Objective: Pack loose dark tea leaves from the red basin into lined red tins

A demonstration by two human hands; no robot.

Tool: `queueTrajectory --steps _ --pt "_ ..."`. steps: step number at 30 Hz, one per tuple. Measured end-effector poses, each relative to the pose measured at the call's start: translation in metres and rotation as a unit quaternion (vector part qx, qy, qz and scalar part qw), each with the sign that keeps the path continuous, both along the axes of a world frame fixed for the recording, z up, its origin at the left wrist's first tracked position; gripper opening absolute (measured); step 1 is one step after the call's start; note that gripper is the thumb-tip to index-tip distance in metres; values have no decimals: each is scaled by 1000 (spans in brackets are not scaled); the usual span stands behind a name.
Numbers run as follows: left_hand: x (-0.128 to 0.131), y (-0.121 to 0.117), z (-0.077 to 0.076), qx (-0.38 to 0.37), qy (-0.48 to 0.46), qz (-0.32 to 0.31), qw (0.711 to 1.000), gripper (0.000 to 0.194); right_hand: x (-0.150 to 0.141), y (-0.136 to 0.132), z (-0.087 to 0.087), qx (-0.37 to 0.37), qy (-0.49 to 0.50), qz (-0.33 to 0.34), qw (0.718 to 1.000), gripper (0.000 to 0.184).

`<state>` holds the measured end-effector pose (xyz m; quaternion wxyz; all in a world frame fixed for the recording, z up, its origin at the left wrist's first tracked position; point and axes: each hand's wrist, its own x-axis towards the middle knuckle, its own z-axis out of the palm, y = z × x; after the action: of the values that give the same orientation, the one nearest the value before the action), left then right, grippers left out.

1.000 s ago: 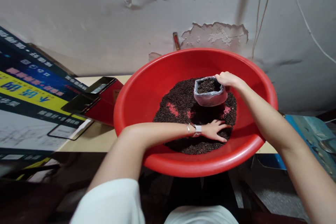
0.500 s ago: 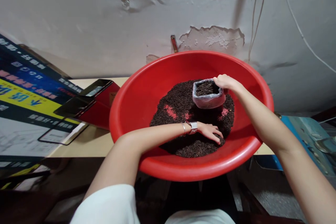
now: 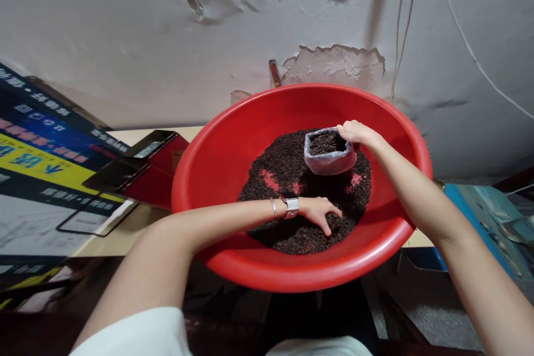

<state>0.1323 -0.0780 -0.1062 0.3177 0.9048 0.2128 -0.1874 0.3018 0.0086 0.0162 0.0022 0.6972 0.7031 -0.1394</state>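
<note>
Grains [image 3: 279, 156] | left hand [image 3: 319, 212]: moved leftward, more curled | container [image 3: 330, 162]: still held

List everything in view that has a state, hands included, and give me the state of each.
Left hand: open, fingers spread on the grains
Right hand: closed on the container's rim
Plastic-lined container: upright, held up, part-filled with grains
Dark grains: loose, spread thin in patches where red shows through
Red basin: open-topped, holding grains
Wristwatch: fastened on the left wrist
Wall: peeling
</note>
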Motion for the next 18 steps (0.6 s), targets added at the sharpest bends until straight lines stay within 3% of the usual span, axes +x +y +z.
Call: queueTrajectory --steps 3,6,10,12,14,18 --pt "-12 4 22 -10 -47 41 998 55 -1 -1 1 8 -12 4 1000 56" --pt "-22 14 62 -52 -129 94 986 44 -1 -1 1 11 -15 8 1000 56" --pt "-20 43 108 -35 -292 173 940 41 -1 0 0 -17 9 -12 1000 60" --pt "-12 63 116 8 -366 234 901 44 -1 0 1 -26 21 -10 999 62" --pt "-2 81 113 56 -401 290 867 52 0 -2 2 -27 24 -3 999 61" --pt "12 100 102 108 -382 332 856 58 0 -4 3 -22 25 5 999 58"
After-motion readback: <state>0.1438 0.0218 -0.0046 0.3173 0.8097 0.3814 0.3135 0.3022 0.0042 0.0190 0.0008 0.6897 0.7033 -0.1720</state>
